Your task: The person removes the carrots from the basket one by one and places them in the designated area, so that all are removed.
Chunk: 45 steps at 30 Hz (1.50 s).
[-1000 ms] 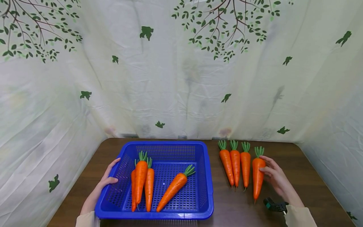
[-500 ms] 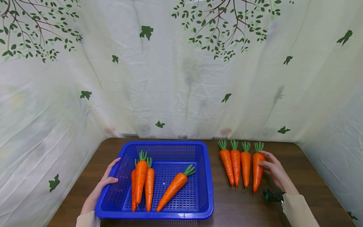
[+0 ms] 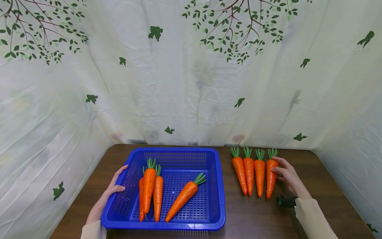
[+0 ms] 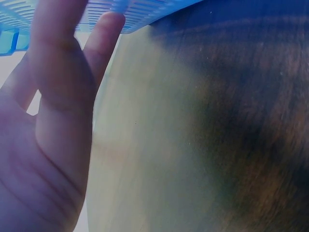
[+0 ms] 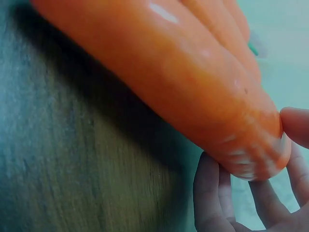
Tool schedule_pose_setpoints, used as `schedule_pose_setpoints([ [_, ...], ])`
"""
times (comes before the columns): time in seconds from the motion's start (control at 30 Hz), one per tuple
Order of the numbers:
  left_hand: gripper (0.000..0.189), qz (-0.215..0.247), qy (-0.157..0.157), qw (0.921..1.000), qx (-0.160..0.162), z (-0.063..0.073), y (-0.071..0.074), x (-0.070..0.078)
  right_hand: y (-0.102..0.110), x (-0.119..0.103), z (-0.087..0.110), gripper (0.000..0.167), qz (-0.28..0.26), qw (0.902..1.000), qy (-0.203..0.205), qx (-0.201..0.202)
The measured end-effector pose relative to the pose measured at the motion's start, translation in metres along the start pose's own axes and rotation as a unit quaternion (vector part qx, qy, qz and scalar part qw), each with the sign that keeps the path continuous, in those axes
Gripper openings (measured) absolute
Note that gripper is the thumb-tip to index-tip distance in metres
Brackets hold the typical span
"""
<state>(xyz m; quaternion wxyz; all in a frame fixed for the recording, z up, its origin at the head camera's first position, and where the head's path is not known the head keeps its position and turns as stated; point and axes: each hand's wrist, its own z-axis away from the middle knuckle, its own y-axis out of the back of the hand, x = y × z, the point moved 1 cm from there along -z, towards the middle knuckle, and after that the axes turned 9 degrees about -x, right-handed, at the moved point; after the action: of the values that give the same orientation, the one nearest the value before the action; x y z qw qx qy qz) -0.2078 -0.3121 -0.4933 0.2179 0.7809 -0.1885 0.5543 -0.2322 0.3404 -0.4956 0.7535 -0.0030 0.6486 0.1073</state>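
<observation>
At the right end of a row of carrots, my right hand (image 3: 287, 174) holds a carrot (image 3: 271, 179) near its green top. The right wrist view shows the thumb and fingers around the thick end of that carrot (image 5: 207, 92). Beside it lie three more carrots, the closest being a carrot (image 3: 259, 177) just to its left. My left hand (image 3: 108, 192) grips the left side of a blue plastic basket (image 3: 219, 199), thumb over the rim. From the left wrist, fingers (image 4: 104, 43) reach the underside of the basket wall. Several carrots lie inside, one carrot (image 3: 182, 200) slanted apart from the others.
The brown wooden table (image 3: 247, 219) carries everything. A white cloth (image 3: 191, 83) printed with leaves hangs behind it and at both sides. A black wrist device (image 3: 286, 201) sits at the right wrist by the sleeve.
My right hand has moved the rightmost carrot away from me, up level with the row and slightly closer to its neighbour. The left hand and basket stay in place.
</observation>
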Motion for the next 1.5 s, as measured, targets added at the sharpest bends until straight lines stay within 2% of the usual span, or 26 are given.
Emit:
schedule_pose_setpoints([
  [0.43,0.075,0.010,0.013,0.9999,-0.004,0.0011,-0.0005,0.0006,-0.0022,0.0004,-0.0060,0.055,0.051,0.9987,-0.002,-0.003],
  [0.77,0.077,0.004,-0.003,1.0000,-0.001,-0.0003,-0.0004,-0.0004,-0.0040,-0.0019,-0.0059,0.054,0.121,0.9925,-0.013,-0.008],
  [1.07,0.076,-0.003,0.016,0.9998,0.012,0.0011,-0.0025,0.0016,-0.0037,-0.0022,-0.0064,0.054,0.129,0.9916,-0.007,-0.005],
  [1.5,0.076,0.001,0.007,1.0000,0.003,0.0009,-0.0016,-0.0001,-0.0044,-0.0016,-0.0048,0.051,0.130,0.9915,-0.002,0.010],
])
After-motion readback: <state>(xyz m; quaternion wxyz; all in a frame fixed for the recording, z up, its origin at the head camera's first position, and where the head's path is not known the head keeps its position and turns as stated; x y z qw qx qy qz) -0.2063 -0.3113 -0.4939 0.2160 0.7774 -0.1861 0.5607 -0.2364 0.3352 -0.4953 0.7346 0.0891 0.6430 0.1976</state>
